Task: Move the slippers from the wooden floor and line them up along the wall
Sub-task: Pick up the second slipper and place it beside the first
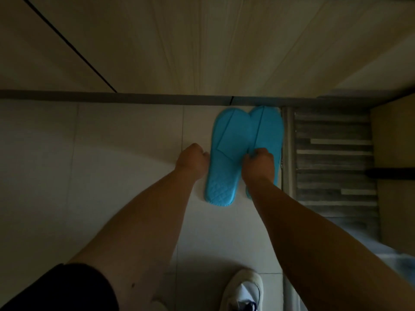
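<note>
Two bright blue slippers lie side by side on the pale tiled floor, toes against the grey skirting of the wall (157, 98). The left slipper (226, 158) is fully in view. The right slipper (268, 129) is partly hidden under my right hand (259, 163), whose fingers are closed on the edge of its upper strap. My left hand (193, 159) rests as a loose fist on the tiles just left of the left slipper, touching or nearly touching its edge, with nothing in it.
A metal threshold strip (288, 151) runs just right of the slippers, with striped wooden flooring (332, 158) beyond it. My white shoe (243, 290) stands on the tiles near the bottom. A wood-grain wall panel (202, 46) rises above the skirting.
</note>
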`<state>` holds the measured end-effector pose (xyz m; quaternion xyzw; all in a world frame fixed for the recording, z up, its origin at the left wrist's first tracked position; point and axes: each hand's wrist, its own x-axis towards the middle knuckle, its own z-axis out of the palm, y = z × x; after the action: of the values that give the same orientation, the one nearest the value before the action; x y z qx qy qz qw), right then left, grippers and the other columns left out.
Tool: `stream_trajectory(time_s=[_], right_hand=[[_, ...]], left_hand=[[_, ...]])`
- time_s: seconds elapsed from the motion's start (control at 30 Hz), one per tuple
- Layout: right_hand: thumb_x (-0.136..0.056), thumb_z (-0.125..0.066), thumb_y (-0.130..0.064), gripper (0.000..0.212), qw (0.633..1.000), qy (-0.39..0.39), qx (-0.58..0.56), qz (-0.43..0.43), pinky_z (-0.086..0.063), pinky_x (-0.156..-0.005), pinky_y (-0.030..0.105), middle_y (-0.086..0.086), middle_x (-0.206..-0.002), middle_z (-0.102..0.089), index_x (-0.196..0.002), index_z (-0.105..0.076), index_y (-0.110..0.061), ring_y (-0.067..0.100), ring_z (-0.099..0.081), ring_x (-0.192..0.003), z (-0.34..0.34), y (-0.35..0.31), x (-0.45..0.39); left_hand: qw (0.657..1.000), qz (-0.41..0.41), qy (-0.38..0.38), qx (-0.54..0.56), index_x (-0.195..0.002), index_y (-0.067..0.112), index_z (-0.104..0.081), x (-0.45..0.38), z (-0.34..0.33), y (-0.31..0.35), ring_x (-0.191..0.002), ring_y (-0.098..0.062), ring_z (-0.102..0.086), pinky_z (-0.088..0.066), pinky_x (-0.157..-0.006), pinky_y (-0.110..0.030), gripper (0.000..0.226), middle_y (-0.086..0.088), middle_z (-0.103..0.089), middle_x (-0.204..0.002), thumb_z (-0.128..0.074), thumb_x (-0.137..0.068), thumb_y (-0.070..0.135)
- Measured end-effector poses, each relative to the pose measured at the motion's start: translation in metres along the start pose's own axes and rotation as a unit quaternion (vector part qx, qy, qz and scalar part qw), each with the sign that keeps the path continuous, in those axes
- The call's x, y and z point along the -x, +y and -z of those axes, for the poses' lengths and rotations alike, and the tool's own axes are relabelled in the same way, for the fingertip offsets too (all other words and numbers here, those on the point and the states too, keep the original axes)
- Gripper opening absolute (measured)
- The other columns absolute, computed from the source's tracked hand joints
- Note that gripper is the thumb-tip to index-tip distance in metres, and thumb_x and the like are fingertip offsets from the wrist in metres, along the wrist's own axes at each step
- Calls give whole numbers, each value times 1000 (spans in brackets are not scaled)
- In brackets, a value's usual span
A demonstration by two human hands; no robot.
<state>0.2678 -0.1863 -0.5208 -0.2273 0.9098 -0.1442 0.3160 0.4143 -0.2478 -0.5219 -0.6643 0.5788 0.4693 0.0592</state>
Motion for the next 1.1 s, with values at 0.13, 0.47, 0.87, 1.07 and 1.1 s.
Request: stream_trajectory(time_s=[0.13,0.47,0.87,1.07,1.1], right_hand=[[-94,-52,-19,32,1000,0,5,2,-46,-84,40,23,-124,-51,-116,-54,4,41,-57,-107,-10,-5,-10],[-89,-56,-14,32,996,-49,-73,-28,-43,-75,30,21,-114,-65,-116,-60,2,35,-61,-106,-17,-16,-2],[-87,-63,-25,22,991,-116,-66,23,-42,-62,29,12,-93,-66,-97,-66,-6,26,-61,-81,-46,-52,5],[-85,-63,-31,29,992,-121,-16,18,-45,-66,31,12,-99,-66,-102,-64,-8,30,-65,-87,-49,-54,4],[-85,-63,-32,30,993,-119,-8,18,-45,-66,31,12,-100,-66,-103,-64,-8,31,-65,-89,-48,-54,3]], left_hand=[[998,21,52,23,-109,0,-61,-18,-28,7,-99,-31,-64,-44,-71,-30,34,-14,-67,-109,-51,-95,29],[993,67,-13,97,-103,-5,-70,-26,-13,5,-96,-33,-68,-53,-75,-33,33,-20,-70,-105,-56,-94,23],[979,71,24,189,-105,-6,-67,-39,30,-41,-100,-34,-66,-57,-86,-42,30,-25,-68,-110,-60,-91,20],[991,72,37,104,-111,-4,-67,-41,28,-41,-104,-35,-65,-54,-92,-41,32,-21,-68,-114,-53,-96,20],[992,77,36,97,-112,-4,-67,-40,27,-39,-104,-34,-65,-54,-92,-41,31,-21,-67,-114,-52,-96,19]])
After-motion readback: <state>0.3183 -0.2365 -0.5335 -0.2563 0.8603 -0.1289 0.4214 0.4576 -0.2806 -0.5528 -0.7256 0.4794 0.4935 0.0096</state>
